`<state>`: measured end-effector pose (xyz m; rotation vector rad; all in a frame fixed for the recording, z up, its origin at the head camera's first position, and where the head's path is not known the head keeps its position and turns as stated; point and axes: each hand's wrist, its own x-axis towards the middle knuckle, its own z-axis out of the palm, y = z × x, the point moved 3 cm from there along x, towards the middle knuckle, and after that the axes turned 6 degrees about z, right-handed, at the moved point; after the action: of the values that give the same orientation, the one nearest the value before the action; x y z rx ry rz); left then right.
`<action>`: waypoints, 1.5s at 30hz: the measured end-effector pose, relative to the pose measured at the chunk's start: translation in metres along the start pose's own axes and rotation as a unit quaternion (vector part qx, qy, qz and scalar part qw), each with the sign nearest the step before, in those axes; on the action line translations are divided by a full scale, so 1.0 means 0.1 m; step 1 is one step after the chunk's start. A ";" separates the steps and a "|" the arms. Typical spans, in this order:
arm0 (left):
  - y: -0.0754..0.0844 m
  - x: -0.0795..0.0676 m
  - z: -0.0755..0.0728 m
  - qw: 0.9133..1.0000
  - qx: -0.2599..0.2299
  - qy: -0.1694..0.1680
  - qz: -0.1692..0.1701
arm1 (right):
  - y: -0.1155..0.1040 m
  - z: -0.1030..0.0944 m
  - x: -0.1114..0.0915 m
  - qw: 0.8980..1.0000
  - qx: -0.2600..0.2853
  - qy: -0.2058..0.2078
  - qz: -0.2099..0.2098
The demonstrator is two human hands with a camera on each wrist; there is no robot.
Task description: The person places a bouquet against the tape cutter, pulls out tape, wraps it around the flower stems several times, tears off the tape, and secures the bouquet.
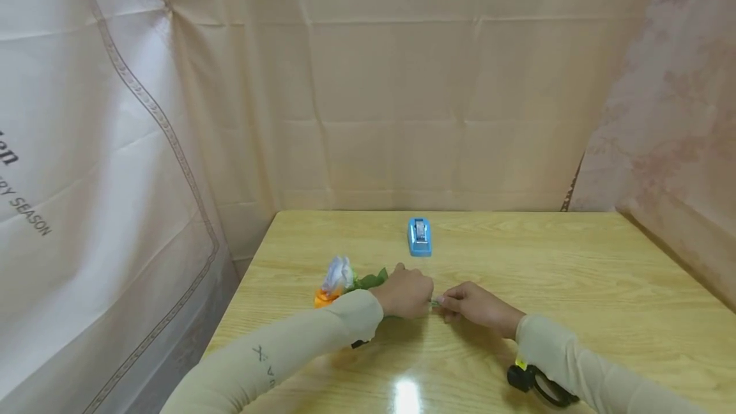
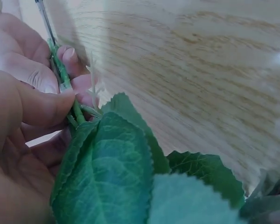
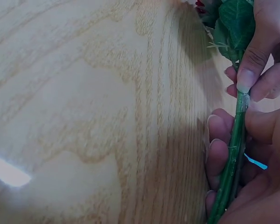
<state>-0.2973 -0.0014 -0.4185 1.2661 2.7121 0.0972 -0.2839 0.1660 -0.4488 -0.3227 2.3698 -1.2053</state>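
Note:
A bunch of artificial flowers lies across the front of my hands, with a pale lavender bloom [image 1: 338, 273] and an orange bloom [image 1: 324, 299] at its left end. My left hand [image 1: 406, 292] pinches the green flower stems [image 3: 234, 154] just below the leaves [image 2: 105, 170]. Farther down the same stems, my right hand [image 1: 478, 305] holds them between thumb and fingers. A strip of clear tape [image 3: 245, 100] shows on the stems beside the left thumb. The left forearm hides part of the bunch in the head view.
A blue tape dispenser [image 1: 420, 237] stands on the wooden table [image 1: 552, 260] beyond my hands. Hanging cloth [image 1: 391, 82] encloses the table's back and sides. A black strapped device [image 1: 540, 385] sits by the right sleeve.

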 end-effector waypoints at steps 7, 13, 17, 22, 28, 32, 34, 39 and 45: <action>0.03 0.01 0.02 1.000 0.013 0.012 0.001 | -0.02 -0.01 0.00 1.000 -0.006 0.003 -0.003; 0.03 0.04 -0.02 1.000 -0.002 0.008 0.005 | -0.03 -0.03 -0.02 0.999 -0.015 0.028 -0.013; -0.02 0.07 -0.06 1.000 -0.027 -0.006 0.009 | -0.03 -0.03 -0.02 0.999 -0.010 0.042 -0.008; -0.14 0.09 -0.09 0.995 -0.097 -0.028 -0.007 | -0.03 -0.01 -0.02 0.998 -0.016 0.060 -0.002; -0.30 0.06 -0.08 0.969 -0.224 -0.091 -0.045 | 0.00 0.01 -0.01 0.997 -0.013 0.082 0.008; -0.35 0.01 -0.05 0.947 -0.295 -0.114 -0.054 | 0.02 0.02 -0.02 0.996 -0.016 0.091 0.008; -0.36 -0.01 -0.05 0.937 -0.325 -0.115 -0.058 | 0.02 0.03 -0.02 0.996 -0.016 0.091 0.002; -0.36 -0.03 -0.06 0.916 -0.379 -0.111 -0.068 | 0.02 0.03 -0.01 0.995 -0.010 0.095 -0.009; -0.30 0.00 -0.09 0.909 -0.397 -0.114 -0.062 | 0.03 0.04 -0.01 0.994 -0.008 0.113 0.000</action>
<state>-0.3216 -0.0203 -0.4136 0.7850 2.1505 0.8724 -0.2808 0.1653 -0.4531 -0.1996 2.5708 -1.2832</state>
